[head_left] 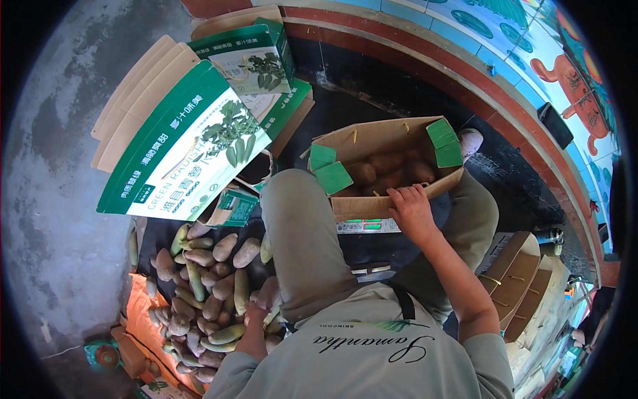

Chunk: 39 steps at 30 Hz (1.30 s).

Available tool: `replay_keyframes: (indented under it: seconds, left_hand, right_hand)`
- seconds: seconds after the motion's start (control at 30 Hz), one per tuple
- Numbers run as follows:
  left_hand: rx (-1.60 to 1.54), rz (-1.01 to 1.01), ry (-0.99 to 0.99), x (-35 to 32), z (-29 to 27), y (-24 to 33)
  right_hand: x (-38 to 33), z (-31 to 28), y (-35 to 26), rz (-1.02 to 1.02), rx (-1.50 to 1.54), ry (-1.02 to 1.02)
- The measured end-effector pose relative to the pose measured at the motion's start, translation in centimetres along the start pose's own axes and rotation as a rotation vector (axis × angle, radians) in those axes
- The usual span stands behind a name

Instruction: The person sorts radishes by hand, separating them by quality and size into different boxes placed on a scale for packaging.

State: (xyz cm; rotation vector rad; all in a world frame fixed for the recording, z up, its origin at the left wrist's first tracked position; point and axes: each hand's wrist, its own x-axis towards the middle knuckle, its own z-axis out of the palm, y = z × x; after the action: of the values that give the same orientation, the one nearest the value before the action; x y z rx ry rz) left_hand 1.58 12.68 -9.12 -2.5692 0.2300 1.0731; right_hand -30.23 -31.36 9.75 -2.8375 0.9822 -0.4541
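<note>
My right hand [412, 211] grips the near rim of an open cardboard box [372, 205] with green flaps, which sits on a scale between my knees. Brown oblong fruits [389, 169] lie inside the box. My left hand [256, 322] reaches down to my left and closes on a fruit at the edge of a pile of green and brown oblong fruits [206, 292]. The pile rests on a dark mat and an orange sheet. My grey trouser leg [299, 239] separates the pile from the box.
A stack of flat green-and-white cartons [179, 143] lies on the concrete floor at upper left. More folded brown cartons [522, 279] stand at the right. A red-edged raised ledge [465, 73] curves along the back. A small green object [103, 354] sits at lower left.
</note>
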Motion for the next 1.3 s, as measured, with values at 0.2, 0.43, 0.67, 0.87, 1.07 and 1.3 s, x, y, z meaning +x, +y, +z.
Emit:
replay_keyframes:
  seconds: [0.2,0.43,0.67,0.87,1.07,1.3]
  left_hand:
    - [0.159,0.149,-0.094,-0.1,0.3,1.2]
    - [-0.016,0.208,0.013,-0.8,-1.7,2.4]
    - [-0.111,0.213,0.160,-3.5,-4.2,5.5]
    - [0.075,0.313,0.191,-2.8,-3.5,6.0]
    - [0.027,0.242,0.106,-0.5,-4.7,4.7]
    - [-0.840,0.163,0.040,-7.5,-11.8,6.1]
  right_hand:
    - [0.6,-0.2,-0.4,-0.013,0.004,-0.009]
    - [1.0,-0.3,0.3,-0.037,-0.001,-0.060]
    - [1.2,-0.1,1.0,-0.053,0.032,-0.151]
    - [0.6,0.2,0.7,-0.044,0.038,-0.096]
    - [0.4,0.3,0.4,-0.050,0.054,-0.080]
    - [-0.3,0.6,0.7,-0.010,0.036,-0.094]
